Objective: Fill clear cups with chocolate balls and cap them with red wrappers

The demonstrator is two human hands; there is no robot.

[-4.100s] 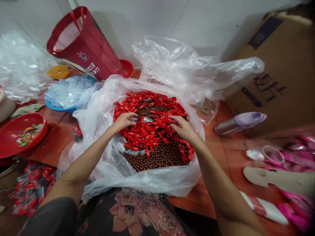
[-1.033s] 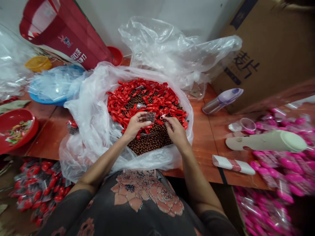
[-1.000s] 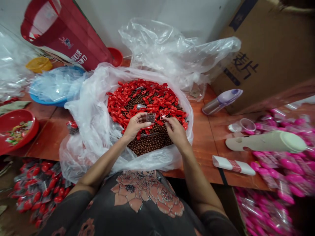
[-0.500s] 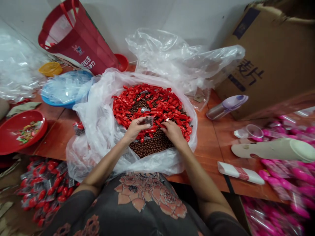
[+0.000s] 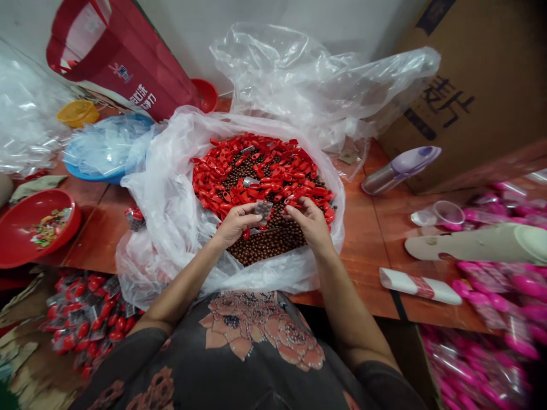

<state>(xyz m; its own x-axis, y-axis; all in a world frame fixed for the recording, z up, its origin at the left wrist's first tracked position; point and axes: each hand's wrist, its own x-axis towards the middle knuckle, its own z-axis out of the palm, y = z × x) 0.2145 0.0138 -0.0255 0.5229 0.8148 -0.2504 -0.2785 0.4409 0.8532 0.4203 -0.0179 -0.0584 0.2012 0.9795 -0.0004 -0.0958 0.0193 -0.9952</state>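
Observation:
My left hand point(image 5: 235, 226) pinches a small clear plastic bag point(image 5: 264, 213) that has brown balls inside. Just to its right, my right hand point(image 5: 314, 225) is closed at the fingertips on a small red plastic piece point(image 5: 292, 202), partly covered by the thumb and fingers. Both hands are over a large white plastic bag point(image 5: 164, 188) with its mouth spread wide. Inside it, many glossy brown balls point(image 5: 252, 249) lie under a layer of red scoop-like plastic pieces point(image 5: 213, 165).
Left on the table stand a blue basin point(image 5: 92, 173) of clear bags and a red bowl point(image 5: 70, 225). Filled red packets point(image 5: 85, 319) lie low left. A tumbler point(image 5: 380, 179), a carton point(image 5: 482, 114) and pink packets point(image 5: 527, 285) are on the right.
My right hand has lifted from the pile and turned, its fingers now holding the red piece. The clear bag in my left hand is tilted more. The camera view has shifted slightly.

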